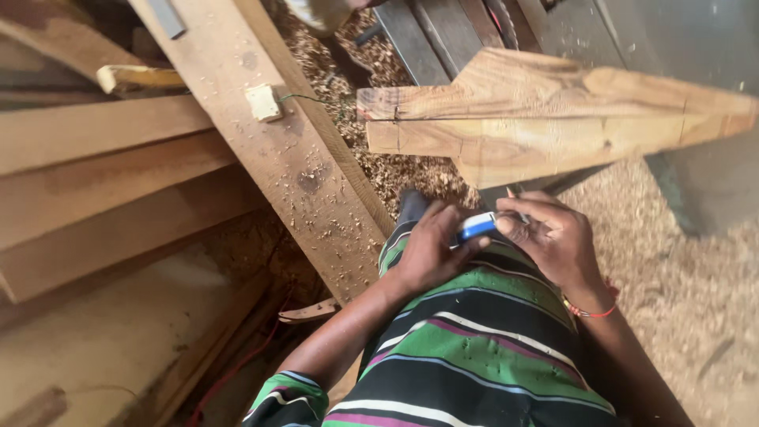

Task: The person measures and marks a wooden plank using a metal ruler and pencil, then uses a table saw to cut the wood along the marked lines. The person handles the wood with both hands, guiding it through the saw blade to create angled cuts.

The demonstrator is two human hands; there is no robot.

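Both hands, left hand [431, 249] and right hand [553, 237], pinch a small blue-and-white object [477, 227] between them, just below the shaped wooden piece [545, 119].

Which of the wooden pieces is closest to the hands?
The carved, pointed workpiece, just above both hands holding the small blue-and-white object. The flat planks lie off left.
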